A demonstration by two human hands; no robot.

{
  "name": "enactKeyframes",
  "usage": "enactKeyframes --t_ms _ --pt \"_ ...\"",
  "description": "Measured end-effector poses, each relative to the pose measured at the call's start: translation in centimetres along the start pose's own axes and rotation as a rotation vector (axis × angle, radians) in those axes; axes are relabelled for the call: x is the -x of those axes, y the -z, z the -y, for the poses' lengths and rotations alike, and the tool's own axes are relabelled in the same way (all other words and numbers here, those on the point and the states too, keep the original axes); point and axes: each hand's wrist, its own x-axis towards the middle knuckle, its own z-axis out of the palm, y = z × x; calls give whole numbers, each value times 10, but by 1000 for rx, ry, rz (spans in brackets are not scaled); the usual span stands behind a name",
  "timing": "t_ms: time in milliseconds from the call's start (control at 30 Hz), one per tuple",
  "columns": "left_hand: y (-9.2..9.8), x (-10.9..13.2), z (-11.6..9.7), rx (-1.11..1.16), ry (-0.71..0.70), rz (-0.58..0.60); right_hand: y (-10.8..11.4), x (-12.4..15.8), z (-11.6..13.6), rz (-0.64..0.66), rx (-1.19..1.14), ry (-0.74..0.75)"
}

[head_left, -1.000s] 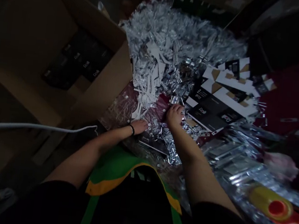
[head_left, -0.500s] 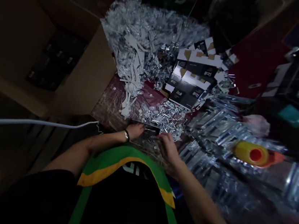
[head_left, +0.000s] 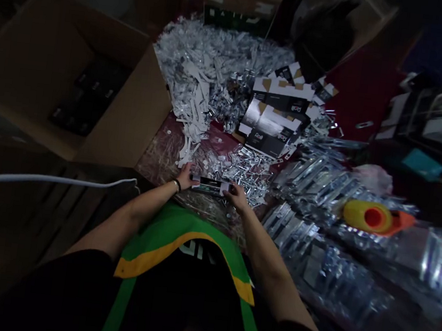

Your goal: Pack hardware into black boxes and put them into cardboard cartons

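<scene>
My left hand and my right hand each grip one end of a small dark flat packet, held level just above the near edge of the dark red table. A black band circles my left wrist. Right behind the packet lies a heap of small shiny foil pieces. Farther back sits a stack of flat black-and-white printed cartons.
An open brown cardboard box with dark packs inside stands at the left. White paper strips and foil scraps pile up at the back. Clear plastic packs, a yellow and orange tool and a white cable lie around.
My right hand has come back from the foil heap near the cartons to the table's near edge. Both hands now hold the dark packet between them. The view has swung right.
</scene>
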Motion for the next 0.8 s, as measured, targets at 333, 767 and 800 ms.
enactKeyframes --t_ms 333,767,800 --pt "-8 13 -34 -516 -420 268 -7 5 29 360 779 332" --pt "-29 6 -81 -590 -410 316 -14 14 30 215 712 356" --pt "-29 0 -92 -593 -377 330 -2 0 31 195 673 359"
